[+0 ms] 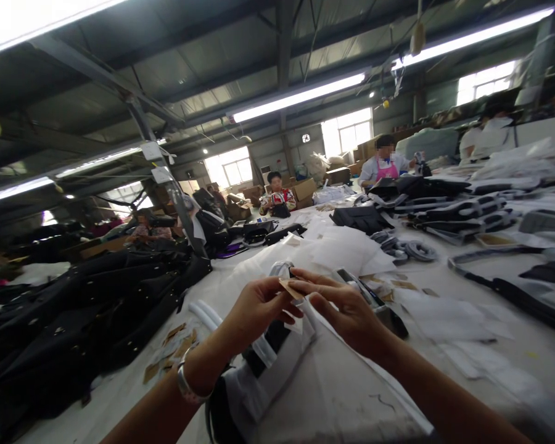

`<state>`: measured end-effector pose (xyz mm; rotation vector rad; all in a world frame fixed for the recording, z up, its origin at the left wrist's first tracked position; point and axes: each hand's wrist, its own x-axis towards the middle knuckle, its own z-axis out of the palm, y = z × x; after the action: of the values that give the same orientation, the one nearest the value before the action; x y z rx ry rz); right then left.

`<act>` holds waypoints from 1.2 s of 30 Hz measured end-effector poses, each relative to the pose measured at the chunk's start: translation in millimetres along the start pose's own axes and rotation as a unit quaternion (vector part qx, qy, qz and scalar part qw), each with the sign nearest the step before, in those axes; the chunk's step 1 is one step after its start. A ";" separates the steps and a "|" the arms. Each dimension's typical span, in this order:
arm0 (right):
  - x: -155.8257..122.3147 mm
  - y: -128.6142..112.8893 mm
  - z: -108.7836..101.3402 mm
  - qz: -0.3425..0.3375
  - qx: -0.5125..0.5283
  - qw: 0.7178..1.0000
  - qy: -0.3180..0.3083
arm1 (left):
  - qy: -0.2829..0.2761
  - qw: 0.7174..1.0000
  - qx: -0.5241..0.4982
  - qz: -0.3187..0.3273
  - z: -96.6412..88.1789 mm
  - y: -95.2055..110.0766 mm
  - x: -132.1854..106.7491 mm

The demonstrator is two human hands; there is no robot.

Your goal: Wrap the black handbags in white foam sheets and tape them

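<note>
Both my hands meet over the table in front of me, at a small brown paper piece (290, 288). My left hand (261, 302), with a silver band on its wrist, pinches the piece from the left. The fingers of my right hand (342, 305) are stretched over its right side and touch it. Below them lies a black item partly wrapped in white sheet (282, 364); its kind cannot be made out. A grey-white roll (282, 269) sits just behind my fingertips.
Black bags with metal studs (111, 314) are heaped at left. Brown paper scraps (171, 351) lie near my left arm. White sheets (342, 246), grey straps (416, 250) and a dark box-like object (374, 302) cover parts of the table (342, 394). Several people work further back.
</note>
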<state>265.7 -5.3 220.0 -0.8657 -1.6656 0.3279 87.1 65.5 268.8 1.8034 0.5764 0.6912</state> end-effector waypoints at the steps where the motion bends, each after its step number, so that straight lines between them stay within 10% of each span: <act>1: 1.2 0.9 0.7 0.014 0.021 1.000 0.008 | -0.002 1.000 0.000 -0.001 0.3 -1.1 -0.5; 9: 5.0 6.8 2.0 0.125 0.119 0.981 0.082 | 0.017 0.996 0.075 0.032 -6.1 -7.2 0.6; 21: -7.7 17.5 7.7 -0.080 -0.106 0.968 0.214 | 0.123 0.990 -0.005 0.071 -15.5 7.9 1.0; 36: -29.8 20.7 29.1 -0.141 -0.169 0.949 0.226 | 0.110 0.959 -0.242 0.096 -11.6 12.3 -2.7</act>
<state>247.8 -5.0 177.1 -0.8571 -1.4002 -0.3449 77.9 67.6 283.0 1.3415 0.3374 1.0741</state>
